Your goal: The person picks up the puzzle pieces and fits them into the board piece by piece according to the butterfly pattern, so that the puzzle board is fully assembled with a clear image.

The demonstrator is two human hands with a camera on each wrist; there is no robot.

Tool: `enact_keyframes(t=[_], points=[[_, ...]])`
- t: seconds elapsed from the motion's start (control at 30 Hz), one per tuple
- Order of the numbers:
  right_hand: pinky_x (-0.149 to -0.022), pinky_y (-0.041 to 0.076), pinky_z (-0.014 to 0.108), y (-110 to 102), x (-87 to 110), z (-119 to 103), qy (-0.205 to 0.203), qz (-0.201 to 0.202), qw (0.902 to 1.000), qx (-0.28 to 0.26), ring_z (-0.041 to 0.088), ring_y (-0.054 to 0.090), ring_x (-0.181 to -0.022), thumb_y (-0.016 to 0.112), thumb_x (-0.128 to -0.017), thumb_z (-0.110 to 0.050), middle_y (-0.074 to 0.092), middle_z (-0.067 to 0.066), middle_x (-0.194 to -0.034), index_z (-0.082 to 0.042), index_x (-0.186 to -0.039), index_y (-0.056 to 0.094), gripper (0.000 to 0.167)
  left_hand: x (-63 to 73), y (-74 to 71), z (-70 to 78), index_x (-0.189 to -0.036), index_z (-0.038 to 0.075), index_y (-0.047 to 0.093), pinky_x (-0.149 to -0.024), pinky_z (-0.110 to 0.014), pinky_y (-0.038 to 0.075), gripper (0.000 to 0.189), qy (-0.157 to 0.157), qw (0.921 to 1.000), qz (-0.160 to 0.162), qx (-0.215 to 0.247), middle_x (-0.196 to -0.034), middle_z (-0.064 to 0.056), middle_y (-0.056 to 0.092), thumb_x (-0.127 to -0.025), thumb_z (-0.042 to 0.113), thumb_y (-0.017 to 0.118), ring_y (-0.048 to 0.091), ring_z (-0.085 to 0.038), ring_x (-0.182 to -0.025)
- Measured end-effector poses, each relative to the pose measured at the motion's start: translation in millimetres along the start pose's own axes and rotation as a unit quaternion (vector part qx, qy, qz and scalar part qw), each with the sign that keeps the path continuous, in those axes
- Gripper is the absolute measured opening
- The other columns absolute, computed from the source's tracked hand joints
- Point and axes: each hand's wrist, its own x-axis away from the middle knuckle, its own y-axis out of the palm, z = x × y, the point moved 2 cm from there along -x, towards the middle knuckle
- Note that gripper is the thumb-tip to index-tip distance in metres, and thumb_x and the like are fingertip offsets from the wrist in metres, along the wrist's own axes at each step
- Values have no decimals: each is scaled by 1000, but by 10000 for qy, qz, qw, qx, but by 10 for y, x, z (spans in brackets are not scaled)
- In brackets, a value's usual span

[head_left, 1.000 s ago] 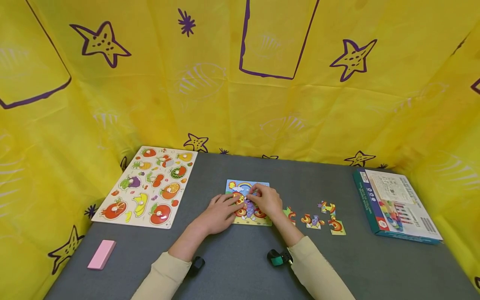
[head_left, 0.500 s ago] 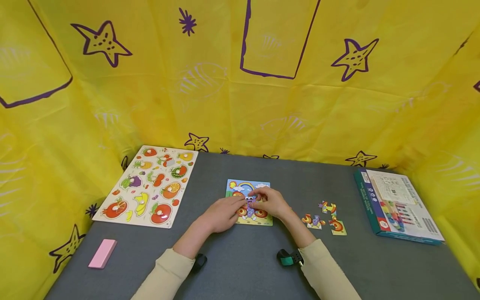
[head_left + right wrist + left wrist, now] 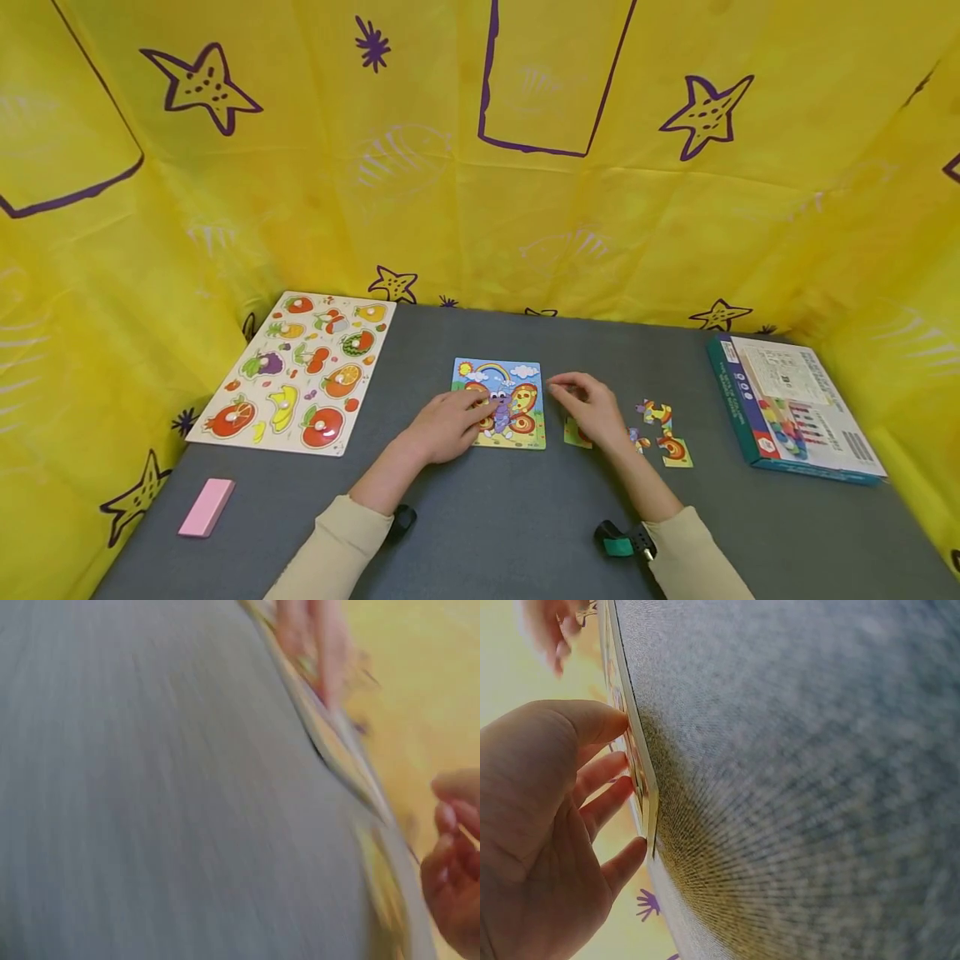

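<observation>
A square butterfly jigsaw board [image 3: 525,425] with a rainbow along its top lies flat at mid-table. My left hand [image 3: 446,427] rests on its left part, fingers extended over the picture; in the left wrist view the thumb and fingertips touch the board's face near its edge [image 3: 649,787]. My right hand [image 3: 596,410] is off the board's right side, fingers loosely bent with nothing seen between them. Below it, partly covered, lies a puzzle piece [image 3: 576,434]. Farther right are several more loose pieces, among them a green-edged corner piece [image 3: 677,453]. The right wrist view is blurred.
At the left lies a fruit peg board [image 3: 300,417], with a pink block [image 3: 206,507] in front of it. A boxed set [image 3: 813,417] lies at the right. Yellow printed cloth [image 3: 450,208] walls the grey table [image 3: 487,517] at the back and sides.
My right hand has let go at the butterfly's upper right and moved right, off the board toward the loose pieces. That part of the picture now shows. My left hand stays on the board.
</observation>
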Motion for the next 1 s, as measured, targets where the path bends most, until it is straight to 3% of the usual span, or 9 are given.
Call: enact_keyframes(t=[0.17, 0.27, 0.4, 0.7, 0.87, 1.0], points=[[-75, 45, 40, -661, 174, 392, 420, 406, 9943, 898, 26, 58, -86, 67, -94, -27, 63, 13, -108, -8, -113, 70, 28, -5, 12, -8, -139, 11, 56, -104, -50, 36, 43, 2, 9999, 22, 153, -139, -14, 51, -97, 15, 54, 47, -29, -128], [-84, 44, 51, -982, 287, 595, 745, 186, 9893, 1245, 36, 56, -99, 65, -95, -29, 56, 23, -119, -2, -122, 64, 38, -4, 33, -22, -140, 12, 55, -105, -50, 35, 43, -41, 9998, -12, 168, -140, -13, 50, -97, 16, 54, 45, -29, -129], [-88, 41, 58, -1227, 402, 766, 1005, -284, 9842, 1429, 43, 50, -108, 69, -92, -32, 50, 30, -123, 4, -128, 58, 51, -13, 58, -26, -141, 13, 54, -106, -50, 34, 44, -57, 9999, -93, 86, -144, -10, 49, -98, 17, 53, 42, -29, -133], [-81, 43, 49, -1301, 440, 878, 1200, -305, 9827, 1380, 37, 52, -102, 73, -88, -37, 55, 26, -117, 2, -125, 57, 56, -32, 64, -13, -142, 9, 52, -109, -50, 32, 44, -7, 9995, -173, 265, -145, -11, 48, -98, 16, 53, 40, -31, -135], [-75, 43, 30, -1235, 382, 825, 1397, 274, 9847, 1009, 13, 61, -87, 67, -93, -36, 69, 16, -108, -4, -120, 58, 43, -29, 47, 0, -140, 4, 52, -109, -46, 33, 44, 131, 9987, -125, 467, -145, -15, 47, -97, 12, 53, 41, -32, -135], [-71, 47, 21, -1056, 288, 645, 1569, 674, 9851, 181, 2, 62, -80, 64, -94, -40, 72, 8, -104, -7, -119, 63, 41, -17, 35, 4, -142, 3, 50, -108, -44, 36, 45, 24, 9977, -253, 625, -148, -15, 44, -99, 12, 51, 42, -30, -135]])
